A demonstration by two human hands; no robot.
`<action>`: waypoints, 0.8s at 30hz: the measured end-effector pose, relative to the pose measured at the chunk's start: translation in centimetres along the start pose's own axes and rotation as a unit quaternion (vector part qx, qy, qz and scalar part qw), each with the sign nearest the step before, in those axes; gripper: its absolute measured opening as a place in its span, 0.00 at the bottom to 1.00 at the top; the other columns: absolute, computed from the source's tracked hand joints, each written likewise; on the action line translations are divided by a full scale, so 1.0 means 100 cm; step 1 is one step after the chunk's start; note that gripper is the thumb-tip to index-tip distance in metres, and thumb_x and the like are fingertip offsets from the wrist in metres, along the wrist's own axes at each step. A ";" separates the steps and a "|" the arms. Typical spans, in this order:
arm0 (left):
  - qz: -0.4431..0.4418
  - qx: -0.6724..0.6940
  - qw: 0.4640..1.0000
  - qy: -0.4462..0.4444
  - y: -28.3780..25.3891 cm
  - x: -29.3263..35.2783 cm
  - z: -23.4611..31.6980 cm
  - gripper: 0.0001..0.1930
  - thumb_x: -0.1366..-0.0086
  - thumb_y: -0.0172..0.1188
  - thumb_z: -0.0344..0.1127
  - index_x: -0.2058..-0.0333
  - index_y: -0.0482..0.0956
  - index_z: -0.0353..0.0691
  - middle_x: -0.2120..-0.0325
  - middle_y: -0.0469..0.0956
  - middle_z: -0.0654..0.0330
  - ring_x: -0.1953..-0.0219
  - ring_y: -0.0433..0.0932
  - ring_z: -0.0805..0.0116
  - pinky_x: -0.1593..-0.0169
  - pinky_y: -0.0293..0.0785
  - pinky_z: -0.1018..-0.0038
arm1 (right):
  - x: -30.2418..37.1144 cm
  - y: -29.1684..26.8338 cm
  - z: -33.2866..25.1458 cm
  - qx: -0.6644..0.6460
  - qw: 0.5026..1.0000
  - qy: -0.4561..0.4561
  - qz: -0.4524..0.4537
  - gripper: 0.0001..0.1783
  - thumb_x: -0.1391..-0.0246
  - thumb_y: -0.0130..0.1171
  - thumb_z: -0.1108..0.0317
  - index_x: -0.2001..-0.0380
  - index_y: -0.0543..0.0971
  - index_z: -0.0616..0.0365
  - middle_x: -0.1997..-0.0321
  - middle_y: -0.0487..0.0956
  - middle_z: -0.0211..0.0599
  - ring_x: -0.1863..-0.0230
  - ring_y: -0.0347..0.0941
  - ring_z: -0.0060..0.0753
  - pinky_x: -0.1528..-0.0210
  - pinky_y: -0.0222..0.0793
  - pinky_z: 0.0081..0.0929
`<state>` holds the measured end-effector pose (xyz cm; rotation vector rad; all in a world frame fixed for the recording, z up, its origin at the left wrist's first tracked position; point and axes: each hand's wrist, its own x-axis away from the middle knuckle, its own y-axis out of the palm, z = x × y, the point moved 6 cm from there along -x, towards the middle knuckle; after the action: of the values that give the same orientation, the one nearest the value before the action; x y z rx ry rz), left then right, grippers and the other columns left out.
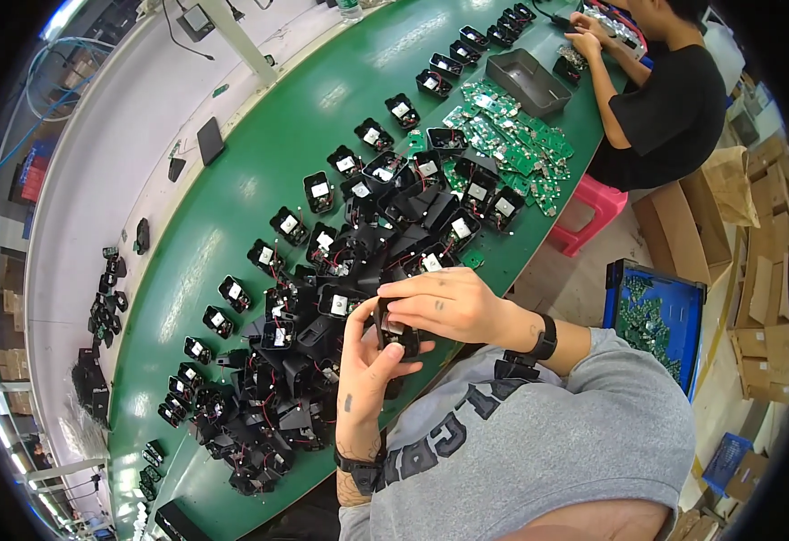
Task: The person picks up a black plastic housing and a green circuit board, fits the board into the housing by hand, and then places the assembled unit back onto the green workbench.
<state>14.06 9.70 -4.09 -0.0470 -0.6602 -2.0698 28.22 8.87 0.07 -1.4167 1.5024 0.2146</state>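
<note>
Between my two hands, close to the near edge of the green table, is a small black plastic housing with some light-coloured parts inside. My left hand wraps round it from below and the left, its thumb pressed along the near side. From the right, my right hand reaches over, its fingers laid across the housing's top edge and gripping it. The fingers hide much of the housing. Just beyond my hands spreads a heap of similar black housings, many with white parts and red wires.
Single housings stand in a long row across the green table. Green circuit boards lie piled beside a grey tray. At the far right a co-worker sits on a pink stool. A blue crate holds more boards.
</note>
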 end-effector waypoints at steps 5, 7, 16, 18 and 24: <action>0.093 -0.006 0.994 0.048 -0.017 -0.007 0.002 0.29 0.36 0.52 0.30 0.40 0.49 0.42 0.56 0.73 0.51 0.62 0.80 0.60 0.68 0.83 0.75 | -0.017 -0.009 -0.010 0.015 0.996 0.000 -0.089 0.08 0.55 0.62 0.68 0.70 0.78 0.56 0.51 0.77 0.33 0.53 0.75 0.36 0.60 0.73 0.30; 0.077 0.013 0.997 0.030 -0.019 -0.010 -0.002 0.26 0.38 0.50 0.25 0.43 0.52 0.44 0.56 0.73 0.51 0.61 0.79 0.62 0.68 0.82 0.75 | -0.016 -0.008 -0.011 -0.022 0.983 0.015 -0.180 0.07 0.56 0.64 0.67 0.72 0.78 0.56 0.55 0.77 0.30 0.56 0.75 0.38 0.59 0.72 0.32; 0.124 -0.053 0.987 0.088 -0.014 0.006 0.029 0.31 0.40 0.49 0.24 0.38 0.54 0.46 0.58 0.73 0.52 0.69 0.81 0.59 0.74 0.81 0.77 | 0.036 -0.157 0.174 0.214 0.900 0.376 0.055 0.13 0.52 0.61 0.67 0.63 0.80 0.59 0.63 0.77 0.37 0.61 0.73 0.34 0.57 0.68 0.27; 0.120 -0.056 0.987 0.093 -0.013 0.008 0.033 0.30 0.40 0.49 0.24 0.39 0.54 0.46 0.58 0.73 0.52 0.71 0.81 0.60 0.75 0.80 0.77 | 0.068 -0.159 0.209 0.293 0.889 0.351 0.000 0.14 0.53 0.62 0.66 0.61 0.79 0.58 0.61 0.75 0.37 0.58 0.71 0.36 0.54 0.66 0.29; 0.155 -0.064 0.979 0.117 -0.017 0.016 0.042 0.28 0.39 0.50 0.22 0.41 0.56 0.44 0.56 0.73 0.51 0.72 0.81 0.61 0.74 0.79 0.77 | 0.065 -0.156 0.212 0.261 0.893 0.367 -0.017 0.13 0.54 0.64 0.66 0.64 0.78 0.57 0.62 0.73 0.36 0.55 0.67 0.36 0.51 0.63 0.30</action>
<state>10.87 11.12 -0.82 0.0193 -0.3491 -1.7788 53.66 15.18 -7.05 -1.1135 1.9305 -0.7844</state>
